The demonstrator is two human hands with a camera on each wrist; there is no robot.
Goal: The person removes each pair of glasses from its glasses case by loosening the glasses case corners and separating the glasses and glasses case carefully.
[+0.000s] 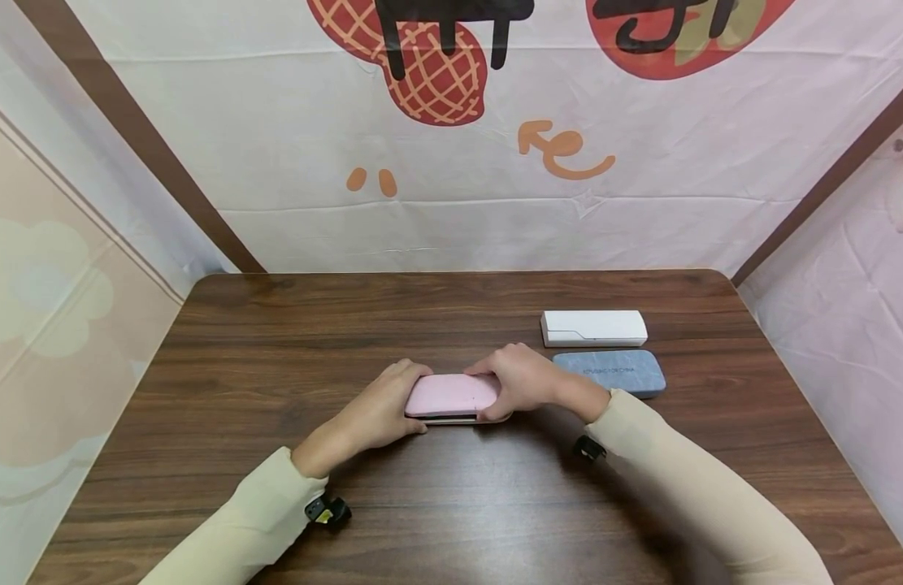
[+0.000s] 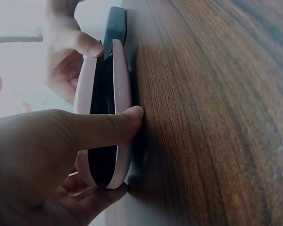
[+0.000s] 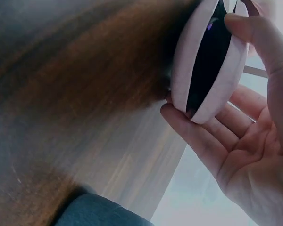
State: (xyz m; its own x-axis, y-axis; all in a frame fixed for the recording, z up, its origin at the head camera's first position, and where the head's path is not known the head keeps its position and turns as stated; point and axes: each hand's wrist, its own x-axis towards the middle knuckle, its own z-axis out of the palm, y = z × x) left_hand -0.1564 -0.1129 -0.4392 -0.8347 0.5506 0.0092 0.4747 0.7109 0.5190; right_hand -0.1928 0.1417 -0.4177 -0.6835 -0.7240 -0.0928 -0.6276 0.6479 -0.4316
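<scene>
A pink glasses case (image 1: pixel 451 395) is on the table between both hands, its lid parted a little from its base. My left hand (image 1: pixel 381 408) grips the left end; in the left wrist view its thumb (image 2: pixel 104 128) lies across the gap onto the lower shell. The right hand (image 1: pixel 526 379) holds the right end. Its thumb (image 3: pixel 247 29) presses at the lid's edge in the right wrist view, while the other fingers reach round the end. Between the shells the inside looks black, with a small purple glint in the right wrist view; what lies inside cannot be made out.
Just beyond the right forearm lies a blue-grey glasses case (image 1: pixel 612 371) with lettering on top. Behind it is a white oblong case (image 1: pixel 594 328). The dark wooden table (image 1: pixel 297 325) ends at a printed cloth backdrop (image 1: pixel 275 122), with cloth at both sides.
</scene>
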